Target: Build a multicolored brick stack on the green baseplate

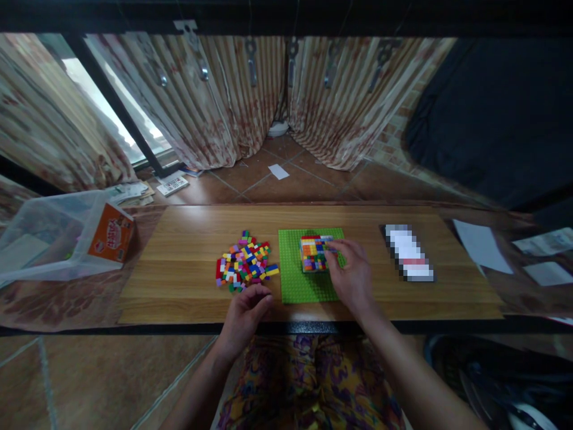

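Note:
On a green studded baseplate [290, 280] stands a block built of many-coloured building bricks [313, 254]. My right hand [353, 275] reaches over the block's right side, thumb and forefinger closed on a brick at its upper right edge. The fingers partly cover that brick. Left of the baseplate lies a loose pile of small bricks [246, 263] in several colours. My left hand [249, 304] rests just in front of the pile, near the table's front edge, with its fingers curled inward. Whatever those fingers may hold is hidden.
The wooden board [179, 251] spans the tabletop. A blurred-out flat object [409, 254] lies right of the baseplate, with paper sheets [483, 245] farther right. At far left is a clear plastic bin [58, 239] with an orange label. Curtains [224, 107] hang beyond.

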